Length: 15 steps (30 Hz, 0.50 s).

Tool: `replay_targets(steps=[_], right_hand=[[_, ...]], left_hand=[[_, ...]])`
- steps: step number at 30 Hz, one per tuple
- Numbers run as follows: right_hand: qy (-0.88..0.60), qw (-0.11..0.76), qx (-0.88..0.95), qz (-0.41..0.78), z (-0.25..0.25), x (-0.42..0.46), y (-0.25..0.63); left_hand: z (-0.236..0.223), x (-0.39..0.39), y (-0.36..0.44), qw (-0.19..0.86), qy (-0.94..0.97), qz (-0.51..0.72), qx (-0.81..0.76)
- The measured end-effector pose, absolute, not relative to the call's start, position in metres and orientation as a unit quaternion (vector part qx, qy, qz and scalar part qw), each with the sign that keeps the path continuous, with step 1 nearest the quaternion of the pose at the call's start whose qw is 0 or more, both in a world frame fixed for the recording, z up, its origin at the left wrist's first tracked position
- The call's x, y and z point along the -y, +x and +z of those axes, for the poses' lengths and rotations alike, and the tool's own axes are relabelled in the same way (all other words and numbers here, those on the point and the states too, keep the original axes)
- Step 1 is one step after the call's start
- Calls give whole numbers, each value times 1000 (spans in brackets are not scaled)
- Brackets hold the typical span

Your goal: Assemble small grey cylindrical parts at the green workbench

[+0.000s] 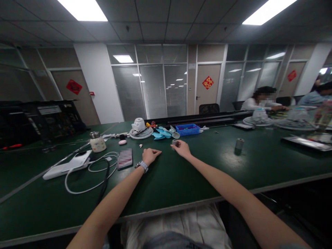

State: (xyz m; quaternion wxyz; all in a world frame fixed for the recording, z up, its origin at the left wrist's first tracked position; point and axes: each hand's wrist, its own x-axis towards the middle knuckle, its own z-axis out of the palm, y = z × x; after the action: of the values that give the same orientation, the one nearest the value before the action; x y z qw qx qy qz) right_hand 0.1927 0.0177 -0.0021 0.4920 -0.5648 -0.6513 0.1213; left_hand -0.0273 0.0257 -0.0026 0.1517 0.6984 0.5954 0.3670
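My right hand is closed around a small grey cylinder, holding it at or just above the green table. To its left, my left hand rests low over the tabletop with thumb and fingers pressed together; whatever they hold, if anything, is too small to make out. A wristband is on the left wrist. A second grey cylinder stands upright on the table, well right of my right hand. Beyond my hands lie light-blue fan blades and a blue tray with small parts in it.
A white fan body lies at the back. On the left are a bottle, a phone, a looped white cable and a white flat device. People sit at the far right, near other fan parts.
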Motion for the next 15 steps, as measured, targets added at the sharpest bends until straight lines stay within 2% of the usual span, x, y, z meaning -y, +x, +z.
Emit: replay_targets(steps=[6,11,15], right_hand=[[-742,451,496,-19,12,-26,296],[-789,399,467,11,-4,-31,328],[-782,405,474,26,-6,-31,321]], left_hand=[[-7,-34,-30,115,699,383,-592],[-13,-41,-32,110,632,441,-627],[-13,-41,-32,126,607,459,-636]])
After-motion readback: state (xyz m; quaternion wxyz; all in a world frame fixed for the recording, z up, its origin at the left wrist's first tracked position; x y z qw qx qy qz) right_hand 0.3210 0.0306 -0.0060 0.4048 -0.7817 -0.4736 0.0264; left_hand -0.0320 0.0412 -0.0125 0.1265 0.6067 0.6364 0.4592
